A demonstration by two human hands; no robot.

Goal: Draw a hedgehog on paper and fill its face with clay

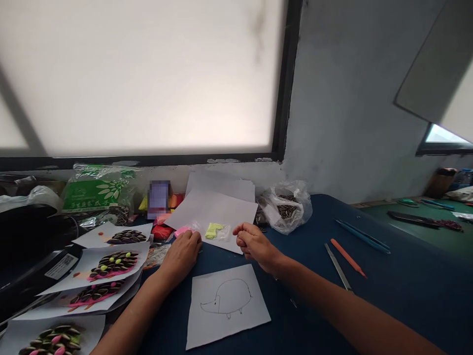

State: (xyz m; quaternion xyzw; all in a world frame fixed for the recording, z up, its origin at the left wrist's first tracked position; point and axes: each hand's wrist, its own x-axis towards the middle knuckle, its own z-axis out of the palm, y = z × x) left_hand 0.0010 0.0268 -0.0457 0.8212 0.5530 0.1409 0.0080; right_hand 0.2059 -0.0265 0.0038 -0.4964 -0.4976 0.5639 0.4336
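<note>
A sheet of white paper (229, 325) with a line drawing of a hedgehog lies on the blue table before me. Beyond its left corner rests my left hand (184, 251), fingers curled down and together beside a pink clay packet (183, 230); what lies under the fingertips is hidden. My right hand (257, 247) is raised past the drawing's far right corner, its fingers curled against the thumb. Whatever it may grip cannot be made out. Between the hands, a yellow-green piece of clay (213, 230) in clear wrapping lies on white sheets (218, 207).
At left, several finished hedgehog pictures (114, 265) with sunflower seeds overlap near a green seed bag (98, 192). A plastic bag of seeds (286, 207) stands beyond my right hand. Rightward lie a craft knife (338, 266), an orange tool (348, 258) and blue tweezers (362, 235).
</note>
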